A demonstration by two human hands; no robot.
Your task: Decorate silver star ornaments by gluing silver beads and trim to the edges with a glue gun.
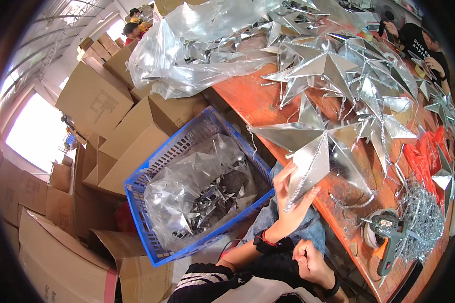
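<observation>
My left hand (294,207) grips a large silver star (311,156) by its lower point, fingers on one side and thumb on the other. Beaded silver trim runs along a ridge of this star, and a loose strand hangs by its lower right point. Near my lap, my right hand (311,260) is curled closed; whatever its fingers may hold is hidden. A grey-green glue gun (389,237) with an orange trigger rests on the red-orange table (247,96), right of my hands. Beside it lies a tangled heap of silver bead trim (422,217).
Several silver stars (323,63) crowd the table's far side, near a clear plastic bag (162,55). A blue basket (151,252) with plastic-wrapped silver pieces stands left of the table. Cardboard boxes (93,96) fill the left. A red bag (424,151) lies right; a person (419,45) sits far right.
</observation>
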